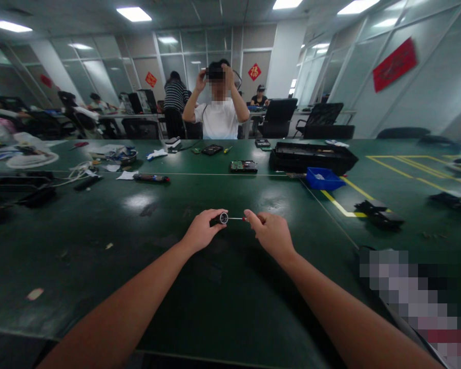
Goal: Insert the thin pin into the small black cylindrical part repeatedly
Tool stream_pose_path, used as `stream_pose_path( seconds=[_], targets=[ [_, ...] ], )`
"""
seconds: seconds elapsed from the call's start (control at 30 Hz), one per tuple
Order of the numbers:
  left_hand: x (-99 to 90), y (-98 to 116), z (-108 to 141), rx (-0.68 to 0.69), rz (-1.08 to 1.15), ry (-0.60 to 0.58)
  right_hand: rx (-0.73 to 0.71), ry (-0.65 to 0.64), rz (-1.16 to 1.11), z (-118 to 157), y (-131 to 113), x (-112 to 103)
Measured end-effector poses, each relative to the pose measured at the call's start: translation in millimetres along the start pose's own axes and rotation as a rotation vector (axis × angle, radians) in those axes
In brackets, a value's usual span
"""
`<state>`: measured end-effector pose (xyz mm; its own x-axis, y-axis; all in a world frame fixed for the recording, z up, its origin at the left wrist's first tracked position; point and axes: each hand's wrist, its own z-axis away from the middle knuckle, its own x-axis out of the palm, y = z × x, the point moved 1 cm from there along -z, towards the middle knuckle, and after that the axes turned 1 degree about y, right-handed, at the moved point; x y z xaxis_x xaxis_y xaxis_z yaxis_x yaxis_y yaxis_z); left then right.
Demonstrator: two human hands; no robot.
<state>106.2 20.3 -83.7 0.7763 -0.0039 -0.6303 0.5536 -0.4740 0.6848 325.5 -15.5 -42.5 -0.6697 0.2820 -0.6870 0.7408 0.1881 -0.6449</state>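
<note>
Between finger and thumb, my left hand [204, 229] grips a small dark cylindrical part [223, 218] with a light metallic ring at its round end. My right hand [272, 231] is closed around the handle of a screwdriver [236, 219]. Its thin metal shaft points left and its tip meets the side of the cylinder, though I cannot tell whether it sits in a screw. A bit of red shows where the shaft enters the handle. Most of the handle is hidden by my fingers. Both hands are above the middle of the green table [211, 307].
Across the table sits a person [221, 115] with both hands raised to the head. A blue bin [325, 179] and a long black casing [311, 158] lie at the right rear. An opened hard drive [244, 166] lies ahead. Cables [79, 174] and a multicoloured tool [151, 178] are at the left.
</note>
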Motion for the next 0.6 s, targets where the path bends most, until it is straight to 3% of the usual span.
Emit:
stream_pose_path(
  seconds=[0.2, 0.4, 0.6],
  targets=[
    [-1.9, 1.7, 0.6, -0.008, -0.006, -0.003, -0.074, -0.017, -0.022, 0.9, 1.7, 1.3],
    [-1.4, 1.2, 0.2, 0.004, 0.002, 0.000, -0.218, -0.082, -0.242, 4.1, -0.4, 3.1],
    [-2.1, 3.0, 0.7, 0.007, 0.007, -0.008, -0.207, -0.141, -0.188, 5.2, -2.8, 1.4]
  ],
)
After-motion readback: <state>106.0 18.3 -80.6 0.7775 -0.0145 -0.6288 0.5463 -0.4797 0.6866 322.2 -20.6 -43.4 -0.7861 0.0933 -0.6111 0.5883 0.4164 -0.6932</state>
